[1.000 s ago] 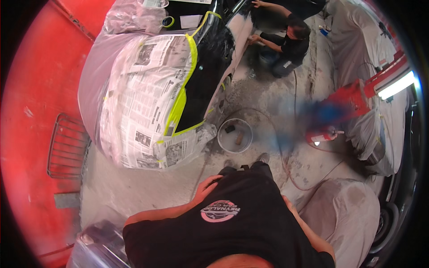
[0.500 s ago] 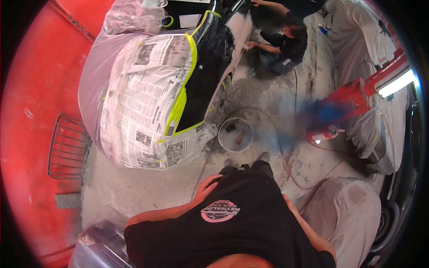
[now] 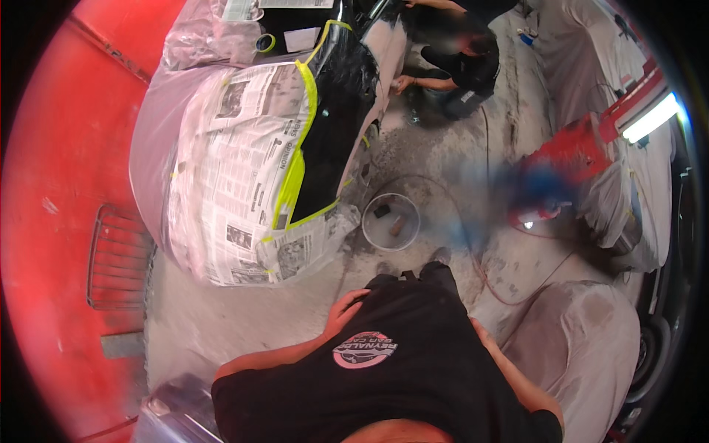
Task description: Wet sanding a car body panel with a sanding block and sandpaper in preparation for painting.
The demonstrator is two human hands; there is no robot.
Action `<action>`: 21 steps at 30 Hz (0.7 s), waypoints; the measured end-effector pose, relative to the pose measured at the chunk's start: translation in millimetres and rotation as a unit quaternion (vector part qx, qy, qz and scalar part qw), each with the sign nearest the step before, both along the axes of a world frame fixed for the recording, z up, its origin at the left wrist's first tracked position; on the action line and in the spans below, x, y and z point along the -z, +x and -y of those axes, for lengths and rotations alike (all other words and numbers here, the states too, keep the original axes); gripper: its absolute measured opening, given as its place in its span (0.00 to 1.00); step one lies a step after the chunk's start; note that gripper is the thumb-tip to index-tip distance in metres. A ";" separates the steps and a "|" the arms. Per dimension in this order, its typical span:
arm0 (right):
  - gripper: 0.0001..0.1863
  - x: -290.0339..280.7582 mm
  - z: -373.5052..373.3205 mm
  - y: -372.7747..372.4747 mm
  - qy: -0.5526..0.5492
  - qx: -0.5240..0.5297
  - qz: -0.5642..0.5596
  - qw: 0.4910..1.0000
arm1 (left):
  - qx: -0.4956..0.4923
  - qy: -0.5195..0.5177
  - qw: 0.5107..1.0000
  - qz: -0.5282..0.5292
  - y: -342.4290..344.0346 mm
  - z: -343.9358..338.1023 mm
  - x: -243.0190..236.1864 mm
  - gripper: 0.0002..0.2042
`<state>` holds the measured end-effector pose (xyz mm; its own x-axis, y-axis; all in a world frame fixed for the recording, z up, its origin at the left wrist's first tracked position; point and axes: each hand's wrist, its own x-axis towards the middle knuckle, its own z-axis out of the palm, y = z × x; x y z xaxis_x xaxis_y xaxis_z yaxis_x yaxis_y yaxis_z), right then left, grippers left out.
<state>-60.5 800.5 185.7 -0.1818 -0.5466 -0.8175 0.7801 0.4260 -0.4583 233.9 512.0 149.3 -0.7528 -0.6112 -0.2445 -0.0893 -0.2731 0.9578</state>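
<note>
Hand on the person's left rested flat and empty against the black shirt; the right one was hidden behind the hip, so I could not tell its state. Nearest thing, a round white bucket, stood on the floor at one o'clock from that left hand, the masked car panel farther off at eleven.

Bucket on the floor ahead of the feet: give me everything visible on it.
The bucket is round, pale and open-topped, with a thin whitish rim, standing upright on the dusty grey floor. Two small dark blocks lie inside. It sits just right of the newspaper-masked car panel, apart from both hands. A thin cable curves past it.
</note>
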 end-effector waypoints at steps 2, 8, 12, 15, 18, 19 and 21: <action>0.32 0.1 -2.5 1.1 -0.011 0.004 -0.020 1.000 | 0.006 -0.008 1.000 0.005 1.1 0.7 3.5 0.17; 0.29 -25.9 13.6 3.0 0.000 0.014 0.002 1.000 | 0.005 0.000 1.000 0.003 1.4 -1.0 6.4 0.17; 0.29 -18.8 5.7 5.8 -0.009 0.023 -0.020 0.999 | 0.015 -0.011 1.000 0.006 2.1 0.7 7.7 0.18; 0.31 -48.4 21.8 5.8 0.030 -0.007 -0.030 0.999 | 0.014 -0.008 1.000 0.006 1.9 -0.1 9.9 0.18; 0.32 -46.2 20.2 5.9 0.035 -0.008 -0.038 0.999 | 0.012 -0.001 1.000 0.004 1.8 -1.3 11.8 0.18; 0.32 -43.7 18.3 6.3 0.036 -0.007 -0.037 0.999 | 0.013 0.000 1.000 0.005 1.6 -1.2 11.1 0.18; 0.32 -36.8 13.3 6.7 0.045 0.002 -0.031 0.999 | 0.020 -0.010 1.000 0.018 1.0 -0.5 8.8 0.18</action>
<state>-53.8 787.2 222.5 -0.2355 -0.4708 -0.8502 0.7532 0.4644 -0.4658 234.9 512.6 140.5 -0.7672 -0.5865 -0.2598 -0.1345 -0.2489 0.9591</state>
